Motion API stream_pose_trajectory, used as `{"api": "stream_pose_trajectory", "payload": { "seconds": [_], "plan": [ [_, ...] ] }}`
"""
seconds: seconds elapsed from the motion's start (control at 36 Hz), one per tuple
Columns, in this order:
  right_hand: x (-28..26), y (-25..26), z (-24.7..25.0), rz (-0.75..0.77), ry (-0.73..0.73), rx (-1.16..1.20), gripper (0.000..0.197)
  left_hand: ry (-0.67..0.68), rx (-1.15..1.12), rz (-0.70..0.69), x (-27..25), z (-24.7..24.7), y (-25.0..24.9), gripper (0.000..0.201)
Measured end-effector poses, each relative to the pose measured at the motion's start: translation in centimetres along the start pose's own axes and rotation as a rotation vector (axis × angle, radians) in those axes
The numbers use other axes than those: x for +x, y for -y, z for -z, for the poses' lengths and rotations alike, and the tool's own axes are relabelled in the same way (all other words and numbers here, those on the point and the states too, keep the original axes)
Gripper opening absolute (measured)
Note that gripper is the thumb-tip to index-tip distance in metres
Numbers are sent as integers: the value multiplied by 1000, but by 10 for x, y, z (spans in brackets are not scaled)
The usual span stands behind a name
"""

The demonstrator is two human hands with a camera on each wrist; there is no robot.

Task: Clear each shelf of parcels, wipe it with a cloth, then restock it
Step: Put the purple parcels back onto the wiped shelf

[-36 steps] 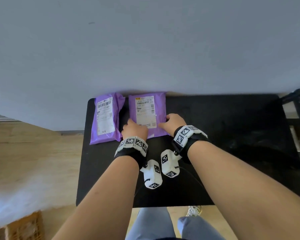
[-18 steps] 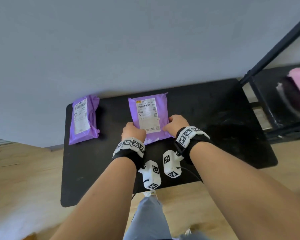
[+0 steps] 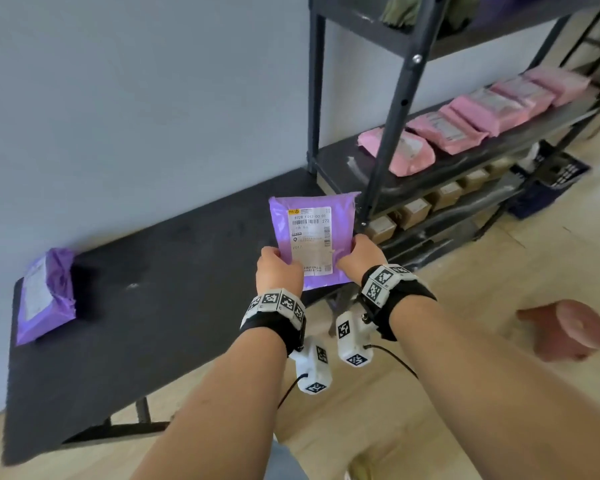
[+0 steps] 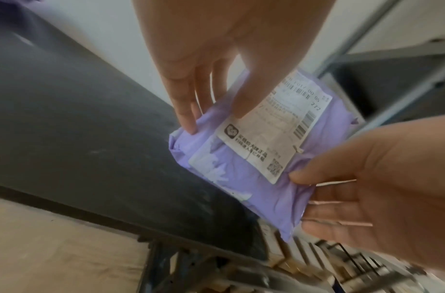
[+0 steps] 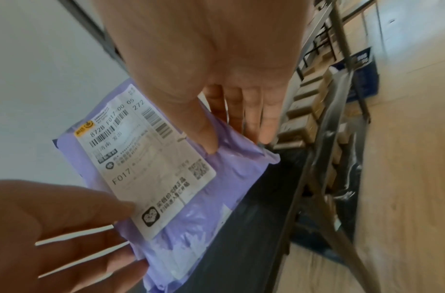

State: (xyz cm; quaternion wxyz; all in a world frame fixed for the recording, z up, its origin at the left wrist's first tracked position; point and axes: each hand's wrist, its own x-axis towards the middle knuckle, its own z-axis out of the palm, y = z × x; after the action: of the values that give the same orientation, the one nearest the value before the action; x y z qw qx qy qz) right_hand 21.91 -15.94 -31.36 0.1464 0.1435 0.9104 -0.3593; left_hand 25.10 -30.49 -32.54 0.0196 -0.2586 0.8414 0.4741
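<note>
Black table (image 3: 160, 306) left of rack (image 3: 392, 109); purple parcel (image 3: 314, 237) lifted above its right end, left hand (image 3: 278, 271) and right hand (image 3: 359, 256) pinching near corners, thumbs on label. Keep it level going onto shelf; soft bag sags.

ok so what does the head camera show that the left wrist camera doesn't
Only the head view shows the second purple parcel lying at the far left of the black table, the row of pink parcels on the rack shelf, and the pink roll on the floor. Only the left wrist view shows the QR code at the label's near corner clearly. Both show the held purple parcel gripped by the left hand and right hand, above the table.
</note>
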Motion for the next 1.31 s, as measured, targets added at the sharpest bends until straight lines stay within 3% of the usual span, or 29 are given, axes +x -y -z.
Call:
{"api": "stream_pose_trajectory", "payload": {
  "seconds": [0.28, 0.53, 0.72, 0.86, 1.0, 1.06, 1.31],
  "plan": [
    [-32, -96, 140, -98, -258, 135, 35, 145, 43, -297, -85, -96, -105, 28],
    [-12, -120, 240, -122, -452, 274, 32, 173, 151, -589, -101, -152, -203, 40],
    [30, -92, 315, -60, -597, 316, 29, 91, 205, -758, -78, -177, -289, 46],
    [62, -60, 358, 36, -677, 388, 30, 40, 97, -800, -54, -180, -353, 55],
    [86, -34, 396, 89, -725, 369, 18, -7, 9, -867, -37, -177, -404, 59],
    [96, -24, 407, 111, -743, 380, 24, -22, -18, -891, -31, -176, -418, 56],
    [136, 27, 457, 317, -709, 340, 13, -155, 22, -824, -7, -151, -481, 46]
  ]
}}
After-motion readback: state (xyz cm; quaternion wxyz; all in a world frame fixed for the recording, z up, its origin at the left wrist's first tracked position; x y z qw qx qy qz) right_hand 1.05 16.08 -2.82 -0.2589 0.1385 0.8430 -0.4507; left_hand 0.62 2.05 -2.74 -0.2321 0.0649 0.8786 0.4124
